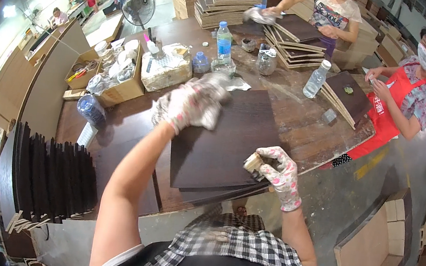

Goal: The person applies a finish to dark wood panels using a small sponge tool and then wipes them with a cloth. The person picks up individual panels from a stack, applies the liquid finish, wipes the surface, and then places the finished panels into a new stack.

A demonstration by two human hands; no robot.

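A dark brown wooden panel (228, 140) lies on the worktable before me, on top of another dark panel (216, 193). My left hand (186, 109), in a white patterned glove, is closed on a pale stained rag (208, 103). The rag is over the panel's far left part and smeared by motion. At the near right corner, my right hand (283, 178), in a white glove with pink flowers, grips a short beige block with a dark lower edge (253, 163). Whether this block touches the panel I cannot tell.
Dark panels (53, 177) stand in a row at left. Beyond my left hand are a cardboard box of clutter (122, 90), a wrapped block (167, 71) and a water bottle (224, 41). Across the table, one person wipes stacked panels (293, 44); another, in a red apron (386, 109), stands right.
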